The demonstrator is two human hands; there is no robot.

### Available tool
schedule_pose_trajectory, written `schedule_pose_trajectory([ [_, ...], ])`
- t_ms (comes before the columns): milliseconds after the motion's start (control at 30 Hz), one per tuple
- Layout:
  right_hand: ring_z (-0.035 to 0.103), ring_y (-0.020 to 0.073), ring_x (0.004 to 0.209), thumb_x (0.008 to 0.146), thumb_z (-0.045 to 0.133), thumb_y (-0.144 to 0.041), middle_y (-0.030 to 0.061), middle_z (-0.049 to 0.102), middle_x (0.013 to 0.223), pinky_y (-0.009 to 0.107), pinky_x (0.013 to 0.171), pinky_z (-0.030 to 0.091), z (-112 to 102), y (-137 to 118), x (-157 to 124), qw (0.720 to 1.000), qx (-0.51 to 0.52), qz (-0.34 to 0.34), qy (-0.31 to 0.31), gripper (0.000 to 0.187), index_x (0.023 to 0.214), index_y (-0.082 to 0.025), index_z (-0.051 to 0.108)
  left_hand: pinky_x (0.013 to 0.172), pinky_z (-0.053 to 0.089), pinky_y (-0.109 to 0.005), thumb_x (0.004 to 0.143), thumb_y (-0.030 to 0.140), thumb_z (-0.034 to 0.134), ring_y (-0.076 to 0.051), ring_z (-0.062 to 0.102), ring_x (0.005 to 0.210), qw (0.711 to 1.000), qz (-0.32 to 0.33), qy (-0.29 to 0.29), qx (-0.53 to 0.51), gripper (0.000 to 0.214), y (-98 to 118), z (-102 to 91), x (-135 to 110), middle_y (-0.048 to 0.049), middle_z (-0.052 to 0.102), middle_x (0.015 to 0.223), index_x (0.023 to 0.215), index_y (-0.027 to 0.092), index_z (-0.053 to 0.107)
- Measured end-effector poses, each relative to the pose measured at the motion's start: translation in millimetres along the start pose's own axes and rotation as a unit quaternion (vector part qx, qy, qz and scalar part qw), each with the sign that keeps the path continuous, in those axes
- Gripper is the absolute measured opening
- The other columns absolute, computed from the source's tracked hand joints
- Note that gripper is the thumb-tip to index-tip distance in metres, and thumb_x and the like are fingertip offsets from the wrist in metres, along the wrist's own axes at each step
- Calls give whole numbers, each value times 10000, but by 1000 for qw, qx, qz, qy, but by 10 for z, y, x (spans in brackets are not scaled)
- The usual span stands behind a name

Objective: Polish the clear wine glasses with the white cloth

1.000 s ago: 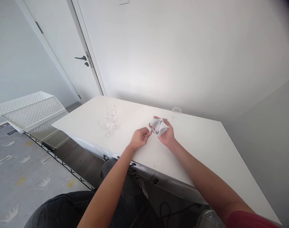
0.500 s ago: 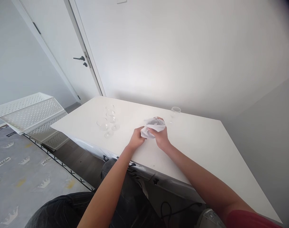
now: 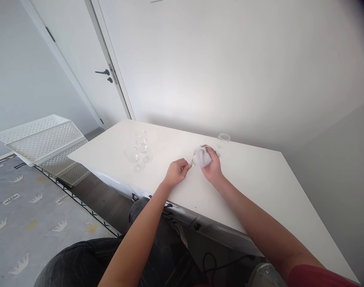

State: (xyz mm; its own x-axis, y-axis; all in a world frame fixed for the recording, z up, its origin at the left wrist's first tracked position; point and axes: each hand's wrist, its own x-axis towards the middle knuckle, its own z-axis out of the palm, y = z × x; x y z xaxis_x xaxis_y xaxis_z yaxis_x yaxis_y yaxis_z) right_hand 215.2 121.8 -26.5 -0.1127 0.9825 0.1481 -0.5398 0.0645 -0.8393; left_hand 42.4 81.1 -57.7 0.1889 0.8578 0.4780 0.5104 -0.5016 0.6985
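My right hand (image 3: 211,167) is closed around a white cloth (image 3: 201,156) that wraps the bowl of a clear wine glass, held just above the white table (image 3: 259,187). My left hand (image 3: 176,172) pinches the glass by its stem (image 3: 191,164), close to the cloth. Most of the glass is hidden by the cloth. Three more clear wine glasses (image 3: 138,150) stand in a group to the left of my hands. Another glass (image 3: 223,138) stands behind my right hand, near the wall.
The table stands against a white wall. A white door (image 3: 80,59) with a dark handle is at the back left. A white perforated shelf unit (image 3: 41,139) lies tilted on the floor at left. My dark-trousered legs show below the table edge.
Half a second ago the cloth hung between both hands; now it is bunched in my right hand around the bowl. My left hand has gone back to pinching the stem.
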Motion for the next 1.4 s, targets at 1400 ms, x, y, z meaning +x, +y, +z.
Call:
schedule_pose_trajectory([
  [1400, 645, 234, 820, 820, 769, -457, 36, 702, 808, 375, 791, 509, 31, 335, -107, 945, -222, 121, -207, 251, 876, -223, 698, 913, 534, -390, 983, 537, 606, -229, 696, 1012, 967, -76, 210, -126, 515, 14, -37, 57, -109, 709, 1156, 1367, 223, 469],
])
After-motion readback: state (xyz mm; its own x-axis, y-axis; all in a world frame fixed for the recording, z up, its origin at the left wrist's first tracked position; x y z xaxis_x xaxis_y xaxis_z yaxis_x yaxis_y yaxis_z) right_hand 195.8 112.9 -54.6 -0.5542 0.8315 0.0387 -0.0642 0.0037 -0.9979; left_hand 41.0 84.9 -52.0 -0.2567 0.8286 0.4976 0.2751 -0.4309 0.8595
